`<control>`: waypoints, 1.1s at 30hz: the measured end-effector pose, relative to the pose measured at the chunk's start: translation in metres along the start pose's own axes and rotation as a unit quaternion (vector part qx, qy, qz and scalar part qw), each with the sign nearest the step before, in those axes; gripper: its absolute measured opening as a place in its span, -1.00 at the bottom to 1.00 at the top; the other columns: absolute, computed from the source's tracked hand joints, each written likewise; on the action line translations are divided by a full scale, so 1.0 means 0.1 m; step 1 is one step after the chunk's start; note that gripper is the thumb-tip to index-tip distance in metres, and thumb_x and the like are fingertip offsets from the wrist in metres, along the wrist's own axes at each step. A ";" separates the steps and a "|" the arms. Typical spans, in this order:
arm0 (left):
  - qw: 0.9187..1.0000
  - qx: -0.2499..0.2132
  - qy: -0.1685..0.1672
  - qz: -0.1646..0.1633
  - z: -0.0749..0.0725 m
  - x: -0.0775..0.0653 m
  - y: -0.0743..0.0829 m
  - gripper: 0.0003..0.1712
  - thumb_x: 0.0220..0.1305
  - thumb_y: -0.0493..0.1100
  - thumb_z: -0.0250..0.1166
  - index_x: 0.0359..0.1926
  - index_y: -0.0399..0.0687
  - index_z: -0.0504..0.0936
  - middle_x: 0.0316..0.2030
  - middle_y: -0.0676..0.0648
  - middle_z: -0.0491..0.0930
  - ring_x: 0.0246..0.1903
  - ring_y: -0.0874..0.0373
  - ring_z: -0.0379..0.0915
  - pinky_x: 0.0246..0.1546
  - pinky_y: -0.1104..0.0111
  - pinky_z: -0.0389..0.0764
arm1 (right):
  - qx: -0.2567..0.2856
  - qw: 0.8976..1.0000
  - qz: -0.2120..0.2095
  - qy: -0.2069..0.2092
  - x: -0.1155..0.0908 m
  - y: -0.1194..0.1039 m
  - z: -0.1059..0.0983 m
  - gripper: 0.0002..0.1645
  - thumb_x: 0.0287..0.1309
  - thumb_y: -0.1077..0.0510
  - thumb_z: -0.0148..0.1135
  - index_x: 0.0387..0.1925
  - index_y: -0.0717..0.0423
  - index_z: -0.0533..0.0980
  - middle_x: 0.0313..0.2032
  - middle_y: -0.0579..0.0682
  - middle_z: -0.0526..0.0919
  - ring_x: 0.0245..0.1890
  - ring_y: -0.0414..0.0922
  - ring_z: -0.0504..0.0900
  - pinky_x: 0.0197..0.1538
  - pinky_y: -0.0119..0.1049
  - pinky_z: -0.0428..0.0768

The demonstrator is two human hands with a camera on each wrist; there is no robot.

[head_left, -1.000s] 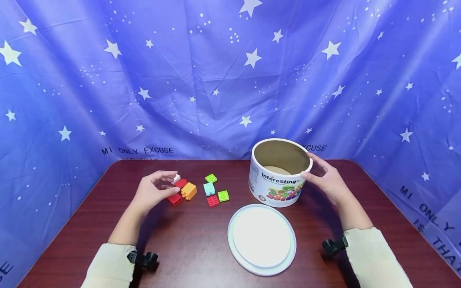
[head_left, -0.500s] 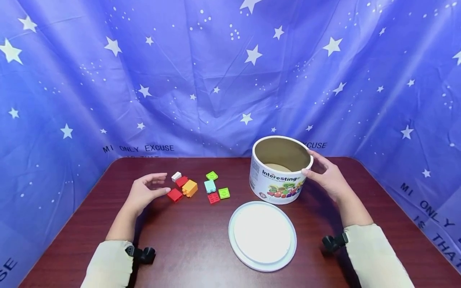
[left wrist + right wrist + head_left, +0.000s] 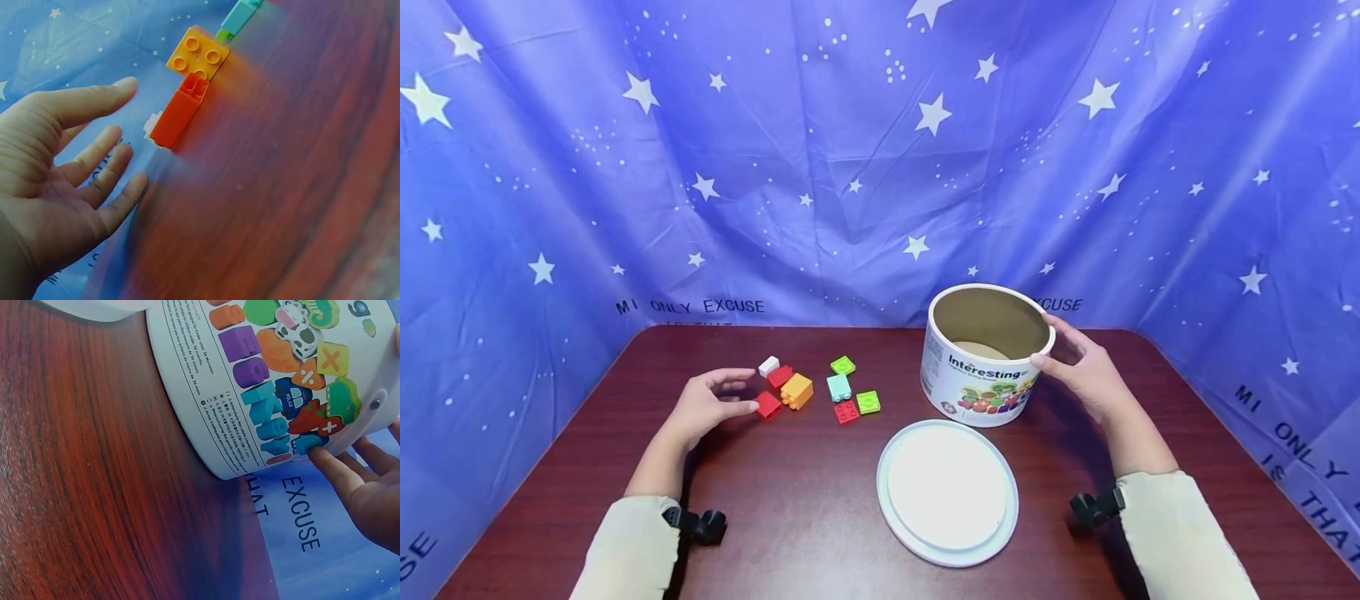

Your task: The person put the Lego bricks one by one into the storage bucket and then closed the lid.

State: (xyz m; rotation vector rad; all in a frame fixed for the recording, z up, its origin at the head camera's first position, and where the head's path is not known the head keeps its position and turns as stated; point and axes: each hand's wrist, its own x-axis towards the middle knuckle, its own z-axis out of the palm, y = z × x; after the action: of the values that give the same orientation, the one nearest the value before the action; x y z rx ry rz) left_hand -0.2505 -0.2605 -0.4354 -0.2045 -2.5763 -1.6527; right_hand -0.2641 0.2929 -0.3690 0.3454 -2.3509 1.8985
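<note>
My left hand [image 3: 709,406] hovers at the left of the table, thumb and fingers spread apart with nothing between them. Just past its thumb tip lies a red brick [image 3: 767,405]. An orange brick [image 3: 797,390] sits beside it, with another red brick [image 3: 780,376] and a white brick [image 3: 768,366] behind. In the left wrist view, a gap shows between the thumb and the red brick [image 3: 178,115]. At the right, my right hand [image 3: 1086,375] rests its thumb and fingertips against the side of a white printed bucket [image 3: 977,392], near the rim. The bucket stands upright and uncovered.
A round white lid [image 3: 947,492] lies flat in front of the bucket. Between bucket and left hand are a light blue brick [image 3: 838,387], a flat red brick [image 3: 846,412] and two flat green pieces [image 3: 868,402]. A blue star-printed curtain [image 3: 850,167] hangs behind the table.
My left hand has drawn back left from over the bricks, then come slightly right again, its thumb near the front red brick. The right hand stays at the bucket, and the bricks lie where they were.
</note>
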 end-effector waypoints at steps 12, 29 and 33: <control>0.997 0.057 -0.053 0.023 0.08 0.05 -0.06 -0.36 -0.10 -0.23 0.59 0.09 -0.22 0.64 -0.03 -0.23 0.62 -0.06 -0.07 0.49 -0.05 0.19 0.53 | -0.001 1.000 -0.003 0.002 0.01 0.01 0.00 -0.10 0.20 0.28 0.31 0.48 0.17 0.10 0.37 0.45 0.12 0.07 -0.26 0.50 -0.03 -0.55 0.53; 0.999 -0.010 -0.049 0.021 0.15 0.05 0.07 -0.42 -0.09 -0.31 0.56 0.04 -0.33 0.64 0.06 -0.34 0.54 -0.20 0.01 0.55 -0.23 0.43 0.60 | -0.016 1.000 -0.002 0.000 -0.02 -0.01 -0.01 -0.09 0.21 0.26 0.30 0.48 0.22 0.07 0.40 0.38 0.12 0.21 -0.02 0.41 -0.01 -0.55 0.52; 0.998 -0.026 -0.047 0.035 0.18 0.05 0.18 -0.41 -0.08 -0.32 0.56 0.05 -0.34 0.63 0.09 -0.33 0.52 -0.19 0.07 0.57 -0.20 0.45 0.60 | -0.008 1.000 0.002 0.000 -0.01 -0.02 0.00 -0.09 0.21 0.29 0.29 0.48 0.22 0.06 0.41 0.36 0.12 0.21 -0.04 0.41 -0.01 -0.54 0.52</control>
State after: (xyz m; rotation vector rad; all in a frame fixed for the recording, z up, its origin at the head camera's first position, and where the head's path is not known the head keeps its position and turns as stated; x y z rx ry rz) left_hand -0.2526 -0.2360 -0.4262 -0.3818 -2.5612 -1.7266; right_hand -0.2627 0.2930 -0.3668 0.3390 -2.3676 1.8794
